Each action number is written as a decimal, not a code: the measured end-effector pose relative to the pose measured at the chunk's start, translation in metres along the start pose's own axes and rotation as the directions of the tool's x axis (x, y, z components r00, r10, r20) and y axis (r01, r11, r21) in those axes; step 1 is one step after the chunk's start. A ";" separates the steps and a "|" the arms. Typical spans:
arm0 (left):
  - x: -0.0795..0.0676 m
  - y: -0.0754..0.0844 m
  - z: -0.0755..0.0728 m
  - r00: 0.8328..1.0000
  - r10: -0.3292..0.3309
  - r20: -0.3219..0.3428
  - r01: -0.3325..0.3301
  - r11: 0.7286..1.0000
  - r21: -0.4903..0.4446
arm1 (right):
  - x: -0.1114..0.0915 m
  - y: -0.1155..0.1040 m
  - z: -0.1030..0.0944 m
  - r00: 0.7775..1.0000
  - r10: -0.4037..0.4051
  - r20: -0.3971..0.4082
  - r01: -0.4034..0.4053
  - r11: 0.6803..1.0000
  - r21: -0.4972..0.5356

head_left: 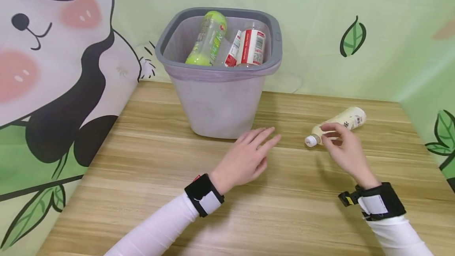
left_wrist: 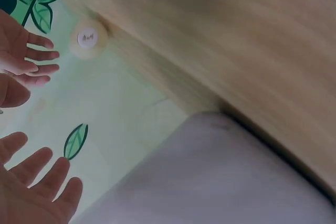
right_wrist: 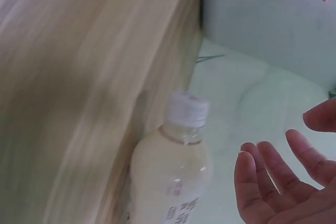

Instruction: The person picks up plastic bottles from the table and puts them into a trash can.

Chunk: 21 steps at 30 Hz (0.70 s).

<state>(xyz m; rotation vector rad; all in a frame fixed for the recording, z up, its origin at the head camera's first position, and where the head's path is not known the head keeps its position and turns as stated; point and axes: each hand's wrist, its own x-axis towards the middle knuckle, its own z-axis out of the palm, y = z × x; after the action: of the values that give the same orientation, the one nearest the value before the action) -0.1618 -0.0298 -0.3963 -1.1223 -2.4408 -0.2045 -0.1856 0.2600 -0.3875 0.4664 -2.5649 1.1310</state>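
A cream-coloured plastic bottle (head_left: 352,118) with a white cap lies on its side on the table's right half. My right hand (head_left: 343,149) hovers just in front of its neck, fingers bent loosely with thumb and fingertips apart. In the right wrist view, a gap separates this hand (right_wrist: 294,182) from the bottle (right_wrist: 170,171). My left hand (head_left: 247,157) is over the table in front of the bin, fingers spread and holding nothing. The left wrist view has its spread fingers (left_wrist: 50,174) beside the bin's pale wall (left_wrist: 210,166).
A pale bin (head_left: 220,106) with a grey rim stands at the back of the wooden table (head_left: 149,169). Inside it are a green-capped clear bottle (head_left: 209,40) and a clear bottle with a red and white label (head_left: 253,46). A printed backdrop (head_left: 313,50) rises behind the table.
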 end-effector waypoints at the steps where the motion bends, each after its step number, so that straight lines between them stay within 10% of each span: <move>1: -0.001 0.001 0.002 1.000 -0.003 0.012 0.003 1.000 0.001 | 0.000 0.003 0.000 1.000 -0.008 0.010 0.008 1.000 -0.015; 13: -0.008 0.009 0.011 0.998 0.005 0.070 -0.006 1.000 0.006 | -0.003 0.017 0.000 0.989 -0.134 0.058 0.138 0.987 -0.080; 21: -0.010 0.009 0.015 0.999 0.010 0.050 -0.010 1.000 -0.004 | 0.015 0.039 -0.013 0.954 -0.297 0.043 0.296 0.909 -0.293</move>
<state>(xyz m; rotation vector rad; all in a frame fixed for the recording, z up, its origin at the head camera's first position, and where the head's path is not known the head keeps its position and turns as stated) -0.1539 -0.0264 -0.4144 -1.1541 -2.4794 -0.1794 -0.2130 0.2919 -0.3987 0.7460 -2.4916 0.6279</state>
